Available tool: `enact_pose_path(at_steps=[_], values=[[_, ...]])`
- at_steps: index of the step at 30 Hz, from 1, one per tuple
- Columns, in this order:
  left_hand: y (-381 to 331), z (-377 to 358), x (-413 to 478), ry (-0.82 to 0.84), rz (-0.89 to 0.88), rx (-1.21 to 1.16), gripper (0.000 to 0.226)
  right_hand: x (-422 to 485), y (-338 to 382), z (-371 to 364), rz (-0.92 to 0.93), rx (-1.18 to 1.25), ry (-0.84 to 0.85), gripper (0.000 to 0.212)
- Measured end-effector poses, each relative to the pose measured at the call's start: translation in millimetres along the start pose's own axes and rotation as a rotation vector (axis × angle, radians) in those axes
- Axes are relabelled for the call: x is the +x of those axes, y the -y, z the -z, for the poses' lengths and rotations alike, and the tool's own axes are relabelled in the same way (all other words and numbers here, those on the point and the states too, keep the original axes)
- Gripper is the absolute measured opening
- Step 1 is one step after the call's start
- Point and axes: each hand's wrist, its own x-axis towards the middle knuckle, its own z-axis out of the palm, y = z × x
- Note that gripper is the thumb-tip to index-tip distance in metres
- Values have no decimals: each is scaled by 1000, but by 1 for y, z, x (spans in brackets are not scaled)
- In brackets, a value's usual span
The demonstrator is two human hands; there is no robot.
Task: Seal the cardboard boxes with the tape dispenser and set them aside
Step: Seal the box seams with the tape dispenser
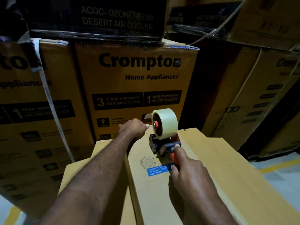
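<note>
A plain cardboard box (203, 168) lies in front of me, with a round stamp and a blue label on its top. On it stands a tape dispenser (164, 140) with a black and orange body and a roll of clear tape (165, 122). My right hand (186, 169) grips the dispenser's orange handle. My left hand (134, 129) reaches to the far edge of the box, left of the roll, and pinches what looks like the loose end of the tape. A second flat cardboard box (100, 159) lies under my left forearm.
Tall stacked Crompton appliance boxes (138, 88) form a wall right behind the work box, with more at the left (32, 127) and right (259, 103). A white strap (48, 98) runs down the left one. Grey floor with yellow lines (279, 164) shows at the right.
</note>
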Motion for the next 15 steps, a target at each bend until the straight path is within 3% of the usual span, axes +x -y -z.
enact_pose_path(at_steps=[4,8,11,15], values=[[-3,0,-9,9,-56,138,47,-23,-10,10,-11,-22,43,52],[-25,-2,-44,-128,-307,209,41,-29,-12,11,-18,-20,22,55],[-32,-8,-65,67,-439,216,34,-27,-12,8,-26,-11,18,56],[-22,-7,-47,210,-414,361,56,-25,-5,4,-10,-13,13,52]])
